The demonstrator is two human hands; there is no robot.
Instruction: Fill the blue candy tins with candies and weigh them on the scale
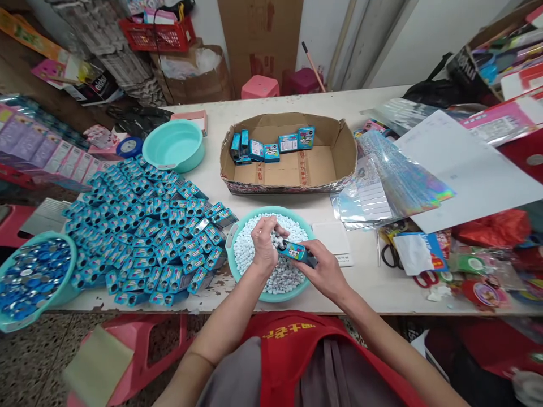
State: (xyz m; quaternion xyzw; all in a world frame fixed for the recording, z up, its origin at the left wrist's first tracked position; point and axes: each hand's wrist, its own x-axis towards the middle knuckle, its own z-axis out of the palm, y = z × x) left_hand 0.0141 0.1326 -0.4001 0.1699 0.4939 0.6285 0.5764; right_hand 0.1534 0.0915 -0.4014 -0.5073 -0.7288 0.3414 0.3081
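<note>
My right hand (326, 270) grips a small blue candy box (295, 251), tilted so that its dark open end faces left. Cupped at that end, my left hand (264, 242) has its fingers curled around some white candies (278, 239). Both hands are above a round turquoise basin (232, 261) filled with white candies (249, 273). To the left spreads a large heap of matching blue boxes (161, 226), many with a round hole at one end. A brown cardboard carton (322, 164) behind the basin holds several blue boxes (271, 151) along its far side.
A second turquoise basin (178, 148) stands behind the heap. At far left, another tub (73, 265) holds blue and silver discs (34, 277). A white flat device (333, 240) lies right of the candies. Plastic sheets (394, 175), scissors (391, 257) and packets cover the right side.
</note>
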